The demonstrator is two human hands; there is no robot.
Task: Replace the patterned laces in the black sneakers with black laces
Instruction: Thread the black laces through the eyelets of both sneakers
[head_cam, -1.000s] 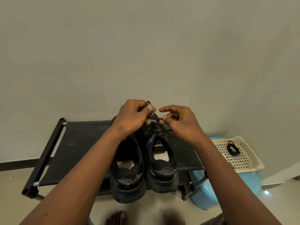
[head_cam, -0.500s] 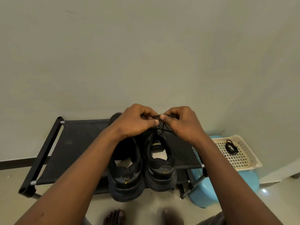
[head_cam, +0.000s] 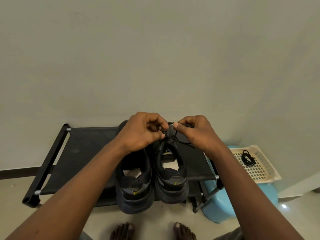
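Note:
Two black sneakers stand heels toward me on a black fabric rack: the left sneaker and the right sneaker. Above the right sneaker's tongue, my left hand and my right hand each pinch a strand of its dark lace, fingertips almost touching. Loose lace ends trail to the right under my right hand. The front of both shoes is hidden behind my hands. A coiled black lace lies in a cream basket at the right.
The basket sits on a light blue stool right of the rack. A plain wall rises close behind the rack. My bare feet stand on the pale tiled floor in front of it.
My hands closed together from a small gap and now pinch the lace at the same spot over the right sneaker. The view shifted slightly; the shoes stayed put.

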